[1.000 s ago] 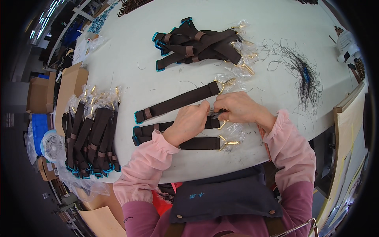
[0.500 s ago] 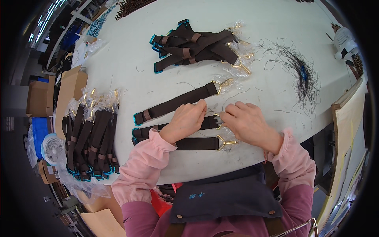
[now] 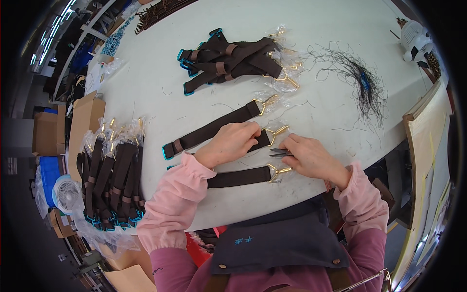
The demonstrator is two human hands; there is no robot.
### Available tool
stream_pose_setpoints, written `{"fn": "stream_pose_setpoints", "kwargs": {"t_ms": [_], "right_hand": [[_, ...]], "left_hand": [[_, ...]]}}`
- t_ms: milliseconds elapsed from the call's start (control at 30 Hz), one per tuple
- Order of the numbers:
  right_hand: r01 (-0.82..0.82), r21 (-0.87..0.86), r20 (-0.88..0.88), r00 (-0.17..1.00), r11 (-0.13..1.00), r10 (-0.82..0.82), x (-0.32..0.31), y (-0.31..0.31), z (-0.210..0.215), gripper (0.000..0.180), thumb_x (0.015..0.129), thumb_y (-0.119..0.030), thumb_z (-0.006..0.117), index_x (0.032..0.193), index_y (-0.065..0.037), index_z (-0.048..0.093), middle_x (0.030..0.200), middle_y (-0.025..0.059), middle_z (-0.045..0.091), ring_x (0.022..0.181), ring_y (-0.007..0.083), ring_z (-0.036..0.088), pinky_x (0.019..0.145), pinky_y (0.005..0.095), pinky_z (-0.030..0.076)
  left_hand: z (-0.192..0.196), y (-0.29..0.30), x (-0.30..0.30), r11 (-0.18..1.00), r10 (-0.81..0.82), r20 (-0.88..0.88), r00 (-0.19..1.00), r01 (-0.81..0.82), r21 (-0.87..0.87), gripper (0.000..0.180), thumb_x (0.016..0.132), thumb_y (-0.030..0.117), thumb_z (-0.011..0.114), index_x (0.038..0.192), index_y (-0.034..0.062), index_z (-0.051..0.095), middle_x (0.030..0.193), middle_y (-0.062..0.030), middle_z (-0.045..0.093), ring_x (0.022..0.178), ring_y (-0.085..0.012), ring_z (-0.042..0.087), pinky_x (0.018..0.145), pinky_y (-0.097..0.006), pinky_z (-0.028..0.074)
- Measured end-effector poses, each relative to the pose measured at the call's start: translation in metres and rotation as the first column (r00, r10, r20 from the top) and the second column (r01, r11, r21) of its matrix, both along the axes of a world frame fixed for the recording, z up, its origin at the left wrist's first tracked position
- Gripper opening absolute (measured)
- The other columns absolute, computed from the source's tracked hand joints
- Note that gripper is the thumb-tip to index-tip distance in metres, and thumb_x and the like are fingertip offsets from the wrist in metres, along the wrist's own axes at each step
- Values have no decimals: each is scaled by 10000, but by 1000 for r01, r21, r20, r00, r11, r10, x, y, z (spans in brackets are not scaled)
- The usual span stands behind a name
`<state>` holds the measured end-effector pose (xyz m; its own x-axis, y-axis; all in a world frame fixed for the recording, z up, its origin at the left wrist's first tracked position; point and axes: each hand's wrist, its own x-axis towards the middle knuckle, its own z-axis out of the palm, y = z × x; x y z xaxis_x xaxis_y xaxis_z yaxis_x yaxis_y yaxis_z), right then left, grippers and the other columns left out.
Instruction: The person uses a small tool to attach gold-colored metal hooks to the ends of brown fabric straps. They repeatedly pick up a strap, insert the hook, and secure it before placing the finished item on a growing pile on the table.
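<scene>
Head view — left hand [image 3: 228,143] pins brown webbing strap [image 3: 260,140]; right hand [image 3: 311,158] grips snips [image 3: 278,153].

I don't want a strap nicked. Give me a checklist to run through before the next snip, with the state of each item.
1. Left hand pressing the middle strap flat: ok.
2. Snips gripped in the right hand: ok.
3. Blade tips pointing toward the strap end near its gold clasp: ok.
4. Blades open or closed: cannot tell.
5. Left hand's fingers away from the blades: ok.
6. Loose thread to cut: cannot tell, too fine to see.
</scene>
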<state>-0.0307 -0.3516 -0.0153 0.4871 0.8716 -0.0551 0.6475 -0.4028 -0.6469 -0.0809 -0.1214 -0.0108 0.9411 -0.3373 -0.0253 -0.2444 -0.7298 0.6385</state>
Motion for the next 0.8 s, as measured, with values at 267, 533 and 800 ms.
{"fn": "stream_pose_setpoints", "kwargs": {"t_ms": [267, 533, 800], "right_hand": [[76, 63, 95, 992, 995, -82, -13, 5, -6, 222, 765, -128, 649, 914, -19, 527, 842, 114, 544, 765, 289, 594, 626, 386, 474], [100, 117, 258, 958, 988, -127, -16, 11, -13, 188, 752, -89, 637, 859, -9, 507, 825, 105, 527, 725, 280, 602, 546, 383, 478], [70, 140, 221, 970, 988, -100, -13, 13, -17, 180, 741, -92, 639, 836, -13, 509, 839, 100, 522, 727, 279, 602, 556, 384, 478]], "left_hand": [[-8, -6, 5, 986, -111, 40, 993, 105, 133, 142, 763, 65, 625, 833, 45, 503, 825, -96, 534, 823, -288, 532, 682, -383, 436], [-8, -8, 10, 991, -133, 63, 989, 131, 42, 117, 771, 53, 607, 809, 41, 497, 798, -93, 516, 812, -294, 512, 693, -386, 420], [-8, -7, 11, 993, -117, 23, 993, 117, 29, 122, 777, 54, 605, 808, 42, 487, 793, -96, 516, 802, -297, 514, 690, -389, 420]]}}
